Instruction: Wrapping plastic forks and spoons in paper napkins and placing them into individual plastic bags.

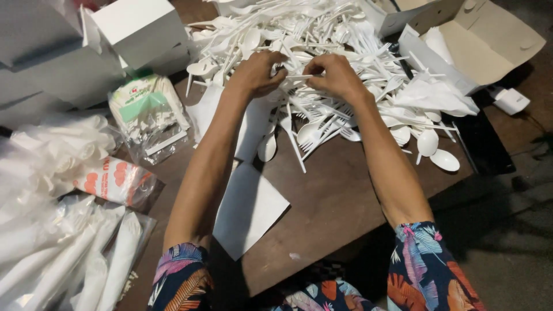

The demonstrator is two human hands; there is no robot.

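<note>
Both hands work at the near edge of a big heap of white plastic cutlery (322,34) on the brown table (340,201). The left hand (256,72) and right hand (334,75) pinch the two ends of one thin white utensil handle (299,76) between closed fingertips, held level just above the heap. The risk, I think, is a snag: forks and spoons lie tangled, so a tug could drag neighbours off the table edge (a few spoons (438,152) already sit near it). The pieces look light, glossy, slippery and slightly springy. Packed napkin bags (147,112) lie to the left.
</note>
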